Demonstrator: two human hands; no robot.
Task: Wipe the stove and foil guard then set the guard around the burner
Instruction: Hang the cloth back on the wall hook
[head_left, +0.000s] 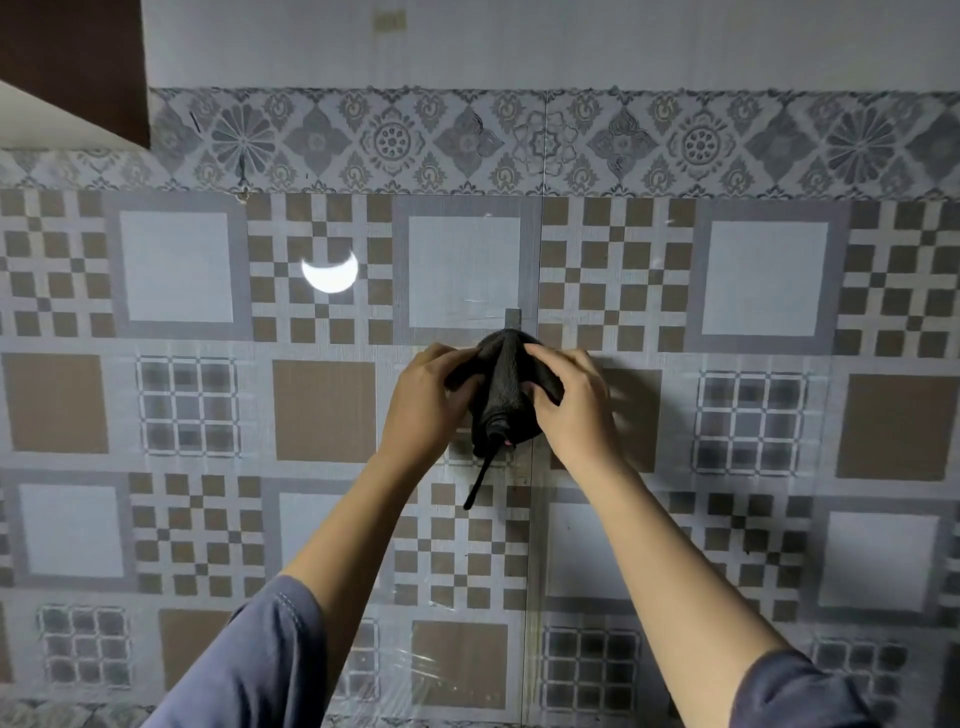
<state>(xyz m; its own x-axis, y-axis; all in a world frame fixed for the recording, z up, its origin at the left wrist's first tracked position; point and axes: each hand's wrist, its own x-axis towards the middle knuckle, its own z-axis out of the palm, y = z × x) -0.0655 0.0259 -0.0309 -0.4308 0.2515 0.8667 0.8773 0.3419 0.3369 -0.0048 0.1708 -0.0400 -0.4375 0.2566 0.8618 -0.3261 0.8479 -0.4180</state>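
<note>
Black cloth (503, 400) sits bunched just below a small grey hook (512, 317) on the tiled wall (763, 280), with the left hand (423, 402) and right hand (569, 402) each pinching its folds either side of the hook. Better to ease it over the hook than tug. The stove and foil guard are out of view.

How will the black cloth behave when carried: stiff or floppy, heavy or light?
Probably floppy: the black cloth bunches into folds between the left hand and the right hand. Likely light, as the grip looks relaxed. Its thin cord dangles below and might snag.
</note>
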